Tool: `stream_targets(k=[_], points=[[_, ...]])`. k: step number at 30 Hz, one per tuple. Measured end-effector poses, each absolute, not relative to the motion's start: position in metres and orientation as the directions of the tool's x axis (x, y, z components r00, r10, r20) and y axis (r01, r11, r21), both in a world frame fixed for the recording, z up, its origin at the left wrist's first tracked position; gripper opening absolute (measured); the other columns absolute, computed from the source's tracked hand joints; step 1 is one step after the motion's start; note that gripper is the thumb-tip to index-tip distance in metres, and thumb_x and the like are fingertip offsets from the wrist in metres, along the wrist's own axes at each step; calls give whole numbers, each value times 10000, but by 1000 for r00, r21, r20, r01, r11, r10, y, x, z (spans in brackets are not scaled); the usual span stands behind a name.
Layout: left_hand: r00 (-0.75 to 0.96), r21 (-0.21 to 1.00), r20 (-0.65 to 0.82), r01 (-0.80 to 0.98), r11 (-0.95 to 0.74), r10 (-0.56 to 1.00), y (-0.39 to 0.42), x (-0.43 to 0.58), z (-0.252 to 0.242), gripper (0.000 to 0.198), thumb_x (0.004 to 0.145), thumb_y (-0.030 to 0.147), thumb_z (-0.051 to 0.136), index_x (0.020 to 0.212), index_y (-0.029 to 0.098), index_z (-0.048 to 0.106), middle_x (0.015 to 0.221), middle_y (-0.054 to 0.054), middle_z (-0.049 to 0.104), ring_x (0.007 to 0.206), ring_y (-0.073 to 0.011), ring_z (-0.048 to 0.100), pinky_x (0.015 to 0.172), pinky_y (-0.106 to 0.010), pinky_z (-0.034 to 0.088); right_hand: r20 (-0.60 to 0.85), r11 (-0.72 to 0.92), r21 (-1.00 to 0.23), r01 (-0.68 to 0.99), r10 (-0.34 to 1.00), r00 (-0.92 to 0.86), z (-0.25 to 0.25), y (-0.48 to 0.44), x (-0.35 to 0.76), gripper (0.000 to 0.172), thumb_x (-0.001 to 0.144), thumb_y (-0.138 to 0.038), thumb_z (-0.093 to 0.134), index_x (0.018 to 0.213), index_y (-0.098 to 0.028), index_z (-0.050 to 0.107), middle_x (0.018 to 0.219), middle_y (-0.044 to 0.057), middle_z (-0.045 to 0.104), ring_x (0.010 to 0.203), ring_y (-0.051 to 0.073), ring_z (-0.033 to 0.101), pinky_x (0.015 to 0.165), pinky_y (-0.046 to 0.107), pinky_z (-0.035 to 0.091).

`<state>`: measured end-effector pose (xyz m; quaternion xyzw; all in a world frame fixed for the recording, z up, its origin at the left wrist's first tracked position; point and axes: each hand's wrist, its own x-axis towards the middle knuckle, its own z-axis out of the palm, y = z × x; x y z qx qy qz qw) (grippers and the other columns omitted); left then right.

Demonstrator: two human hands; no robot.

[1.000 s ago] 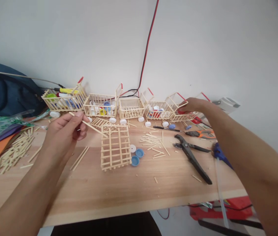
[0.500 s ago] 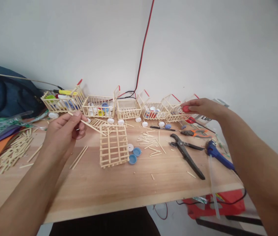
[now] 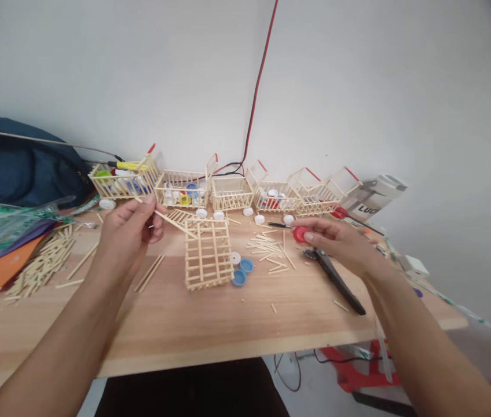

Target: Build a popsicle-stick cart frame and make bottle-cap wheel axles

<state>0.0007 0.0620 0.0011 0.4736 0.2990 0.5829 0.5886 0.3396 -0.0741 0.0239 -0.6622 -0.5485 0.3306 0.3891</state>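
Note:
Between the thumb and fingers of my left hand (image 3: 135, 229) is a thin wooden stick (image 3: 175, 223), its far end over a small stick-built basket frame (image 3: 208, 255) on the table. My right hand (image 3: 336, 240) pinches a red bottle cap (image 3: 301, 234) above the table, near the black pliers (image 3: 336, 281). Beside the frame lie two blue bottle caps (image 3: 239, 278) and a white cap (image 3: 235, 259). Short cut sticks (image 3: 263, 243) are scattered between the frame and my right hand.
Several miniature stick shopping carts (image 3: 231, 194) with cap wheels line the wall. A pile of sticks (image 3: 46, 260) and plastic bags (image 3: 6, 231) lie at left, by a dark blue bag (image 3: 19, 168). A grey-and-white box (image 3: 376, 197) stands back right.
My right hand has come down and left from the rightmost cart, carrying the red cap. My left hand still holds the stick. The view has shifted slightly.

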Motion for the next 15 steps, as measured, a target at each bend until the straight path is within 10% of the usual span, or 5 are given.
stream_targets(k=[6,15], points=[[152,902,203,-413,-124,967,62,-1,0,271,749,368,737,691,120,645,512,17,494,442,-80,434,389,-185,277,15,-37,-941,337,989,150,1,-63,318,273,773,-454,733,935,-234,714,834,14,680,793,159,624,806,326,510],[268,885,199,-463,-55,943,58,-1,4,376,797,428,691,579,156,551,486,35,392,454,-83,380,414,-194,280,-31,-33,-999,9,989,146,-19,-42,290,396,709,-441,799,1057,-270,717,1091,46,711,1003,195,658,993,407,480]])
